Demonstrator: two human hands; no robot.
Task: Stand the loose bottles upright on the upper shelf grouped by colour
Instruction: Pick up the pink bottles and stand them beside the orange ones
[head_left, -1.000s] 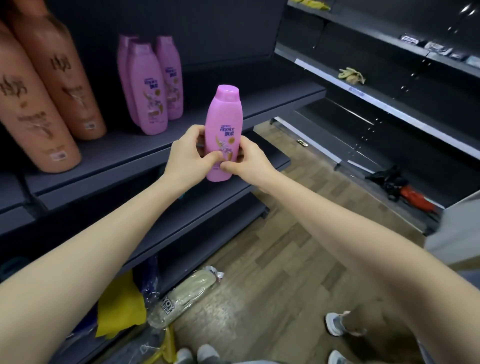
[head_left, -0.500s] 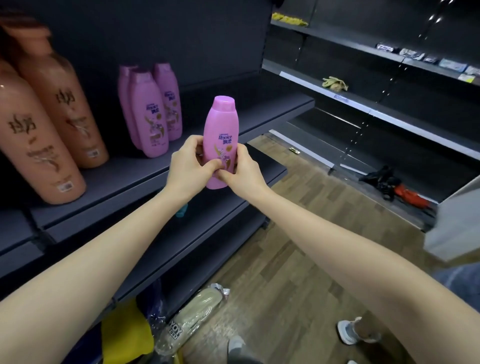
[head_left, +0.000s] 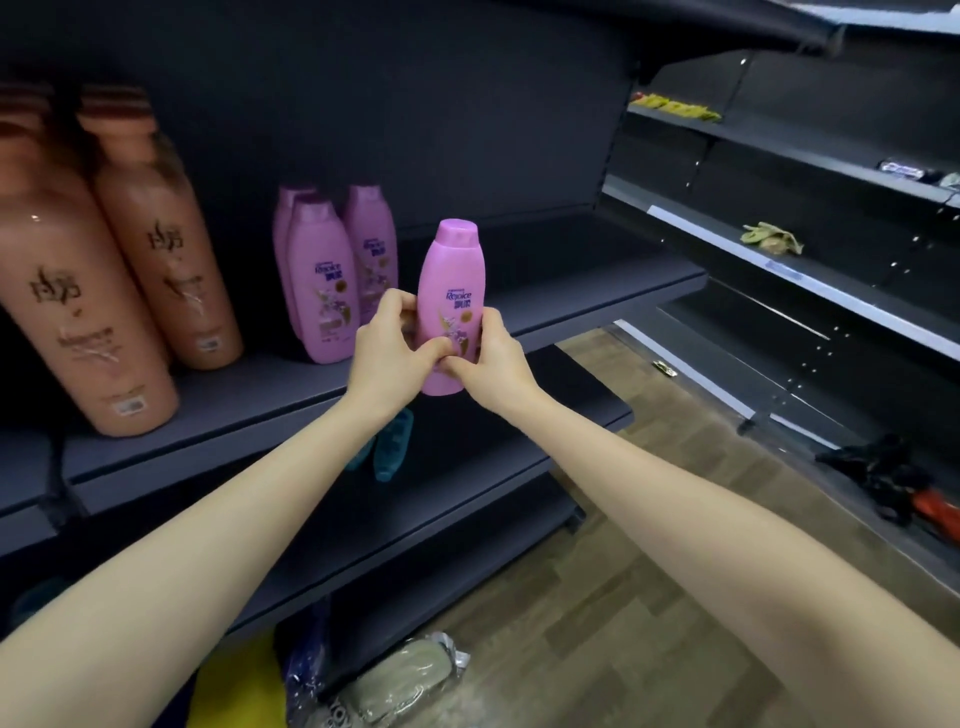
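1. Position: The pink Rejoice bottle (head_left: 451, 306) is being held upright in the air. It is hanging in front of the upper shelf (head_left: 571, 291), just right of the three pink bottles (head_left: 322, 291) standing there.
2. Hazard: Set down too near the shelf's front edge, the bottle is likely to topple off. Pushed in carelessly, it risks knocking over the tall, narrow pink group.
3. Hazard: Both grips are sitting low on the bottle, so its upper part is probably free to sway during placement.
4. Pose: The left hand (head_left: 387, 353) is curling round the bottle's left side. The right hand (head_left: 493, 358) is pinching its lower right side, with the thumbs meeting on the label. Both arms are reaching forward, nearly straight.
5. Surroundings: Two orange bottles (head_left: 78, 312) are standing further left, and teal bottles (head_left: 392, 447) are lying on the shelf below.
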